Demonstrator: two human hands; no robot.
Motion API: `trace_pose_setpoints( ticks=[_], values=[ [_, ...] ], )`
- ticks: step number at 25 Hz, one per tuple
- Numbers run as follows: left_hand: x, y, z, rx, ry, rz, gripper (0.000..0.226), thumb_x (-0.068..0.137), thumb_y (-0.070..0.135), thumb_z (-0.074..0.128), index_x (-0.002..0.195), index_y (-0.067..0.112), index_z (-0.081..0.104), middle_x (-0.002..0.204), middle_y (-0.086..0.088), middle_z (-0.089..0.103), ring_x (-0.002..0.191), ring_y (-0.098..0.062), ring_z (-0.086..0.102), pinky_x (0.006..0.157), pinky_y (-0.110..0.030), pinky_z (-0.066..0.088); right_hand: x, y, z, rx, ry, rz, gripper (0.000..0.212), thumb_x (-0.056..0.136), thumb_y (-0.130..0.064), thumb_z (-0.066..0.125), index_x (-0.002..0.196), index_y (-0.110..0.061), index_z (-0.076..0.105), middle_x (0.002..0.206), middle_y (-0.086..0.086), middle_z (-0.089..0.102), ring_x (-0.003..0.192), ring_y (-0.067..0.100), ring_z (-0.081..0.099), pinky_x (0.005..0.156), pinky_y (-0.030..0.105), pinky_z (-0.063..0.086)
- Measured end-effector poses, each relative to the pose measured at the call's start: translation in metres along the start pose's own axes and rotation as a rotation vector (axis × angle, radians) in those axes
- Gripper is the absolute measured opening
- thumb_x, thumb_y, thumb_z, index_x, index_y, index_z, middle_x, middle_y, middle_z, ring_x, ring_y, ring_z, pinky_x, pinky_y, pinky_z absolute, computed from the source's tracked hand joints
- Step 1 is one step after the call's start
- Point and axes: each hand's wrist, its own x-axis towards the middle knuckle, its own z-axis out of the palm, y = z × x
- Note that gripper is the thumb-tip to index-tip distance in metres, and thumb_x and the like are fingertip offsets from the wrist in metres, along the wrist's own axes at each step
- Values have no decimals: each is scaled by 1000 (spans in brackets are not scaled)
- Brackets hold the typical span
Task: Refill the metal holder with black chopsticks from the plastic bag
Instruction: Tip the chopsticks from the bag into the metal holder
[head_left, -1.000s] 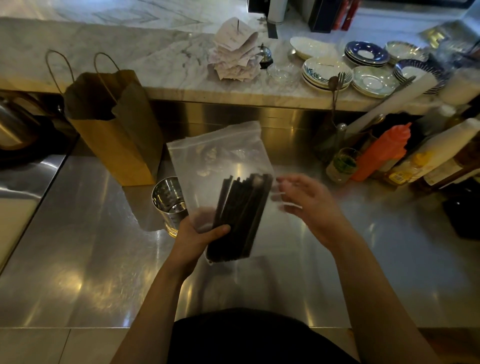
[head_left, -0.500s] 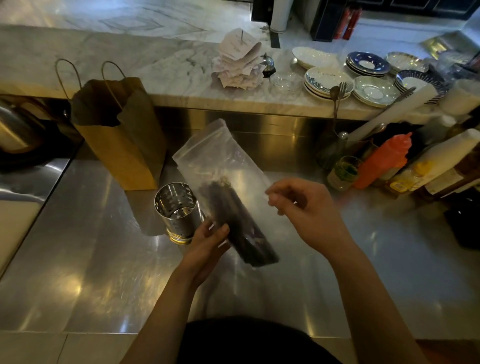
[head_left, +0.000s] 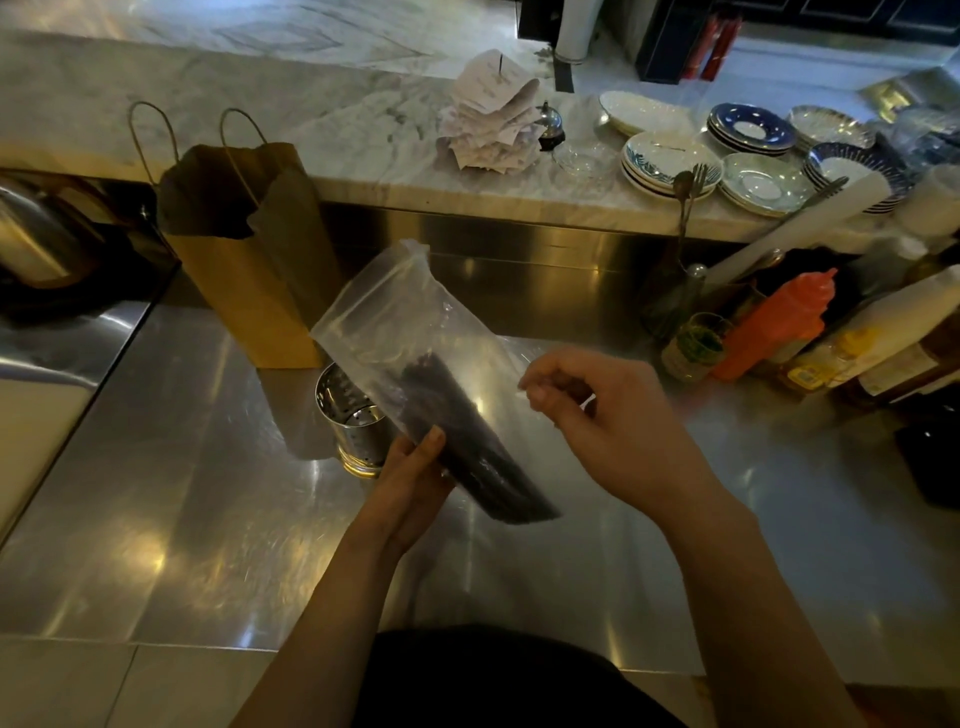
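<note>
Left hand (head_left: 415, 483) grips plastic bag (head_left: 384, 322) of black chopsticks (head_left: 467, 441); right hand (head_left: 613, 421) curled, grip unclear; metal holder (head_left: 353, 421) just behind.

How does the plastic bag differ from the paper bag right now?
The plastic bag is clear, showing black chopsticks inside; the paper bag is opaque brown, contents hidden. The plastic bag is held tilted above the counter in the grip of the left hand; the paper bag stands upright on it. Both are close to the metal holder.

Single head-worn view, looking forward and down, close over steel counter (head_left: 182, 509)
</note>
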Motion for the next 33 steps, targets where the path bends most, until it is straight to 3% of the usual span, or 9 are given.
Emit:
trace_pose_setpoints(
  ticks=[8,14,17,20,22,24,26,29,33],
  values=[
    [-1,1,5,-60,19,1,96,40,36,97,123,14,54,121,-11,68,114,-27,64,82,-35,58,0,5,1,-29,134,-108,13,91,-13,62,96,-21,71,93,-18,63,80,-4,58,70,8,43],
    [1,8,5,-76,-135,-4,86,52,25,94,125,7,52,115,-12,71,109,-27,67,82,-33,57,2,18,-2,6,62,-21,14,91,-17,61,95,-29,68,87,-24,62,78,2,61,69,19,49],
    [7,7,8,-87,-118,-34,67,41,26,97,102,12,73,101,-7,75,94,-21,72,75,-32,58,3,20,-4,52,45,4,15,92,-20,59,94,-34,64,85,-24,63,78,4,62,70,23,55],
    [11,3,18,-146,0,-65,66,29,23,98,89,14,72,83,-5,71,80,-19,70,74,-35,56,2,24,-3,119,42,51,11,90,-27,60,99,-33,64,88,-17,66,79,6,64,71,27,58],
    [13,2,23,-203,68,-85,66,37,19,96,95,11,66,86,-7,69,88,-22,65,81,-38,50,0,33,-8,195,-20,128,23,86,-39,62,108,-32,62,91,-9,68,82,9,67,74,31,58],
    [13,2,27,-278,135,-89,41,59,12,82,97,9,65,89,-10,68,94,-25,61,84,-41,48,-7,46,-13,288,-83,198,40,80,-49,64,115,-31,60,95,-3,71,87,12,70,79,35,58],
    [16,1,29,-374,159,-92,26,71,11,70,97,9,67,89,-10,70,97,-26,61,87,-44,47,-17,59,-11,499,-67,259,45,77,-43,69,117,-25,60,98,5,73,92,17,71,83,40,57],
    [21,-4,32,-476,107,-83,21,74,13,70,95,10,67,91,-9,68,94,-25,61,99,-44,44,-32,78,9,820,-13,367,53,71,-42,78,115,-17,61,107,10,71,102,25,68,87,41,55],
    [28,-13,44,-484,24,-89,35,64,17,84,92,6,65,84,-12,69,82,-25,68,94,-43,48,-45,87,50,787,-63,421,48,72,-17,78,117,-19,62,106,7,71,97,24,69,71,29,57]
  ],
)
